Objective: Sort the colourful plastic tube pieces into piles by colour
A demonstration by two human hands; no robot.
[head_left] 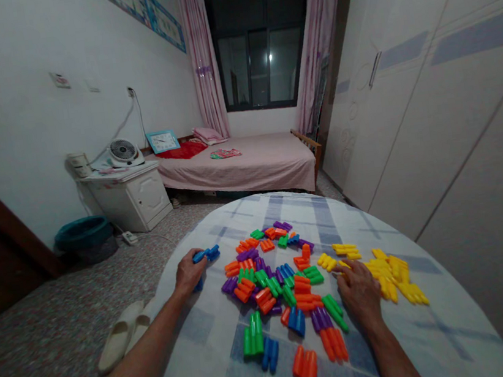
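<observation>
1. Nothing legible anywhere in view.
2. Top left, wall poster [149,10]: coloured print w/ blue border, too blurred to read.
3. Left wall, small plate [60,80]: reddish mark, unreadable.
4. By the bed [266,159], blue-framed clock [162,141]: white dial visible, numerals too small to tell.
5. On the table [392,343], plastic blocks [287,283]: too small at this res. to make out any lettering or nos.

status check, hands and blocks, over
Left hand gripping blue blocks. Right hand flat against yellow blocks. Mixed block pile between them, nothing in the way.
</observation>
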